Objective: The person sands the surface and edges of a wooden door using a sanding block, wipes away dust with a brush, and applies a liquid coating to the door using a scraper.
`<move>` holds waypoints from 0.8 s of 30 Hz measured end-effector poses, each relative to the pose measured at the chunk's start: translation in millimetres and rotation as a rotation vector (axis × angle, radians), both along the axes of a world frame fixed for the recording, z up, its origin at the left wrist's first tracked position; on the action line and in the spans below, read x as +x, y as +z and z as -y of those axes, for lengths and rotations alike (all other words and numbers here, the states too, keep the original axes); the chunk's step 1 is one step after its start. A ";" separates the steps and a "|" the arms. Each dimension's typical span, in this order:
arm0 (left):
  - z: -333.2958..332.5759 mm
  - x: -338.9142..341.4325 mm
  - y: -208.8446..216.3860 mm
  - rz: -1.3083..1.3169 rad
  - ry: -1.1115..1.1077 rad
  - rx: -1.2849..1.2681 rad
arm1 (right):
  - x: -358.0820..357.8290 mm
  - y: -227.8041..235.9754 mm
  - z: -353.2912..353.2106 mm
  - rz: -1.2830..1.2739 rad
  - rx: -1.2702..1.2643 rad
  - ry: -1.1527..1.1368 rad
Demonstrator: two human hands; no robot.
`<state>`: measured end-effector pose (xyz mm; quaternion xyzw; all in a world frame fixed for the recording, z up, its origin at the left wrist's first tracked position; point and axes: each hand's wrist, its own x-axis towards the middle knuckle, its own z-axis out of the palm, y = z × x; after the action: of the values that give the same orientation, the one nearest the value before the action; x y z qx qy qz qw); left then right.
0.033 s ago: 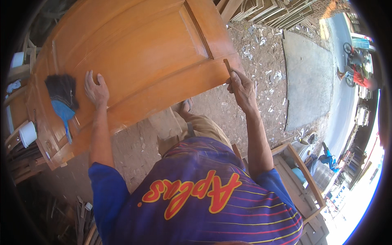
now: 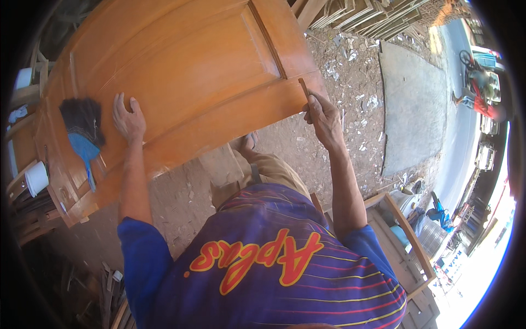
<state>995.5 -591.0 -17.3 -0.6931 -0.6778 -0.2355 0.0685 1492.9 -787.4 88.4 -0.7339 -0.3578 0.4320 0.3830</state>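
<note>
Curling your right hand (image 2: 324, 119), you are gripping a brown strip (image 2: 303, 88). Your open left hand (image 2: 129, 122) is touching the panel (image 2: 192, 77).

From my head, a fisheye view looks steeply down: my shirt (image 2: 263, 257) fills the near foreground, the wooden panel (image 2: 181, 77) lies beyond, the road (image 2: 456, 140) bends along the right.

Large script lettering (image 2: 268, 255) — red, outlined in yellow — is printed across the middle of the purple shirt (image 2: 257, 230), between its two side edges, and is seen upside down. A small round mark (image 2: 187, 274) is set beside it. In the bright background, a pale sign (image 2: 454, 265) is marked with dark block letters (image 2: 453, 264) — turned sideways and partly washed out.
</note>
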 end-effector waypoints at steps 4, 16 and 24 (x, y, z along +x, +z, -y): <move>-0.4 1.1 3.2 0.048 0.003 -0.026 | -1.0 -0.2 -13.3 0.131 -0.065 0.082; -3.1 0.1 -0.5 0.065 0.007 0.001 | -29.3 -4.9 -16.6 0.759 -0.112 0.312; -5.5 -3.6 -4.1 0.045 -0.006 0.027 | -33.3 1.4 -25.2 0.784 -0.167 0.364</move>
<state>991.9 -585.5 -21.4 -0.6888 -0.6738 -0.2603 0.0619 1459.7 -762.2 89.8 -0.7959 -0.5634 0.2087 0.0756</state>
